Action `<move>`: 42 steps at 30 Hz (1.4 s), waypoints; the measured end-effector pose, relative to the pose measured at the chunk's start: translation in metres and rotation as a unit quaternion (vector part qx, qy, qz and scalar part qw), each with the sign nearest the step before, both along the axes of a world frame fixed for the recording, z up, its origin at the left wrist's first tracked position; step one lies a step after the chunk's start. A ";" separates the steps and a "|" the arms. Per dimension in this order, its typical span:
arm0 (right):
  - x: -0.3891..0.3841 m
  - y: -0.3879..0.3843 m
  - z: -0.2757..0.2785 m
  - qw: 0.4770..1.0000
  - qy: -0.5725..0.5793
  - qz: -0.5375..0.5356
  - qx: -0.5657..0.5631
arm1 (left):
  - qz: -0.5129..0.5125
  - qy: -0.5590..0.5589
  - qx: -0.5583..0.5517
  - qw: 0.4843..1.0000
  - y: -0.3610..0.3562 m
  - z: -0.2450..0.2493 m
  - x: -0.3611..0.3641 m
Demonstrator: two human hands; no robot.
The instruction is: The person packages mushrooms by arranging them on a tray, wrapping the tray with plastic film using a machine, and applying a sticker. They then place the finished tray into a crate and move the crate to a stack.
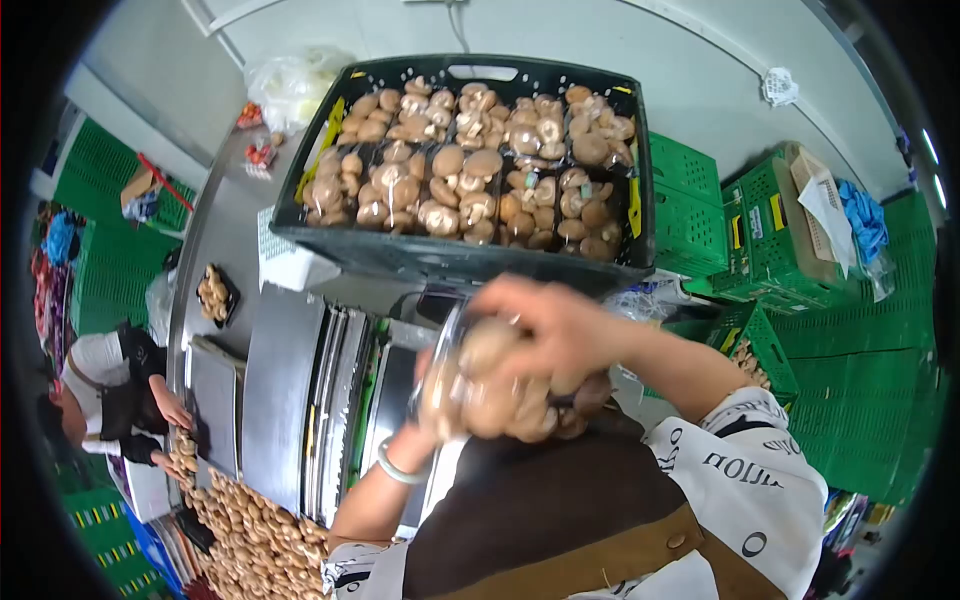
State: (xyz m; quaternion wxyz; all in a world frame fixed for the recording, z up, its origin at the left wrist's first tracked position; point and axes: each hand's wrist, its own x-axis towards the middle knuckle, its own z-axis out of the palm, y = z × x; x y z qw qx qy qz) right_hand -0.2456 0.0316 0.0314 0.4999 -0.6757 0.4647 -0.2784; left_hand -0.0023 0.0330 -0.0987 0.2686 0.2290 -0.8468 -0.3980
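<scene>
A film-wrapped pack of brown mushrooms [495,390] is held up in front of my chest, tilted and a little blurred. My right hand [555,325] grips it from above, its fingers curled over the top and side. On the other side my left hand [424,425] supports the pack, with most of its fingers hidden behind it. Just beyond my hands stands a black crate [450,262] filled with two rows of wrapped mushroom packs [465,160].
A metal wrapping machine [280,390] lies to the left, with a mushroom tray [214,296] on the steel counter [212,240]. Loose mushrooms [255,530] are heaped near a co-worker [110,390], whose hands touch some. Green crates [690,205] stand at the right.
</scene>
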 end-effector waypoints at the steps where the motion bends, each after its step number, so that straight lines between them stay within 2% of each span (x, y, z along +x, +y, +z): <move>1: -0.024 -0.006 -0.006 0.989 -0.034 -0.137 -0.055 | 0.111 -0.093 -0.241 0.960 -0.035 0.005 -0.018; 2: -0.040 -0.015 0.003 0.947 -0.175 -0.269 0.015 | 0.191 -0.041 0.110 0.975 -0.062 0.079 -0.046; 3: -0.055 -0.026 0.014 0.884 -0.310 -0.347 0.041 | 0.162 0.091 -0.030 0.982 -0.090 0.088 -0.065; 5: -0.093 -0.049 0.005 0.842 -0.374 -0.388 -0.008 | 0.122 0.046 -0.154 0.979 -0.131 0.093 -0.089; 9: -0.111 -0.088 -0.045 0.823 -0.275 -0.497 -0.002 | -0.002 -0.129 -0.240 0.962 -0.201 0.051 -0.126; 12: -0.106 -0.102 -0.085 0.842 -0.218 -0.490 0.055 | 0.003 -0.253 -0.293 0.922 -0.219 0.029 -0.122; 15: -0.094 -0.108 -0.101 0.838 -0.232 -0.479 0.118 | 0.004 -0.270 -0.255 0.929 -0.222 0.027 -0.118; 16: -0.097 -0.113 -0.105 0.841 -0.230 -0.470 0.138 | -0.004 -0.298 -0.210 0.931 -0.223 0.030 -0.118; 21: -0.093 -0.123 -0.090 0.844 -0.217 -0.459 0.173 | 0.000 -0.262 -0.211 0.942 -0.230 0.019 -0.119; 24: -0.086 -0.124 -0.090 0.812 -0.318 -0.468 0.143 | 0.004 -0.250 -0.209 0.945 -0.228 0.015 -0.117; 30: -0.092 -0.131 -0.114 0.841 -0.208 -0.482 0.130 | 0.012 -0.256 -0.221 0.941 -0.228 0.015 -0.118; 33: -0.103 -0.113 -0.079 0.875 -0.127 -0.415 0.214 | 0.008 -0.241 -0.207 0.948 -0.230 0.016 -0.116; 34: -0.107 -0.107 -0.080 0.895 -0.021 -0.404 0.186 | 0.008 -0.245 -0.209 0.947 -0.228 0.018 -0.116; 35: -0.107 -0.099 -0.069 0.912 0.158 -0.346 0.152 | 0.009 -0.248 -0.209 0.946 -0.227 0.020 -0.116; 36: -0.103 -0.088 -0.049 0.896 0.332 -0.274 0.112 | 0.007 -0.246 -0.205 0.947 -0.227 0.020 -0.115; 37: -0.102 -0.082 -0.037 0.845 0.495 -0.192 0.064 | 0.006 -0.249 -0.204 0.947 -0.227 0.021 -0.116; 40: -0.104 -0.081 -0.042 0.864 0.386 -0.196 -0.257 | 0.007 -0.255 -0.187 0.949 -0.224 0.025 -0.117; 42: -0.090 -0.099 -0.033 0.809 0.434 -0.166 -0.361 | 0.019 -0.221 -0.199 0.954 -0.226 0.015 -0.121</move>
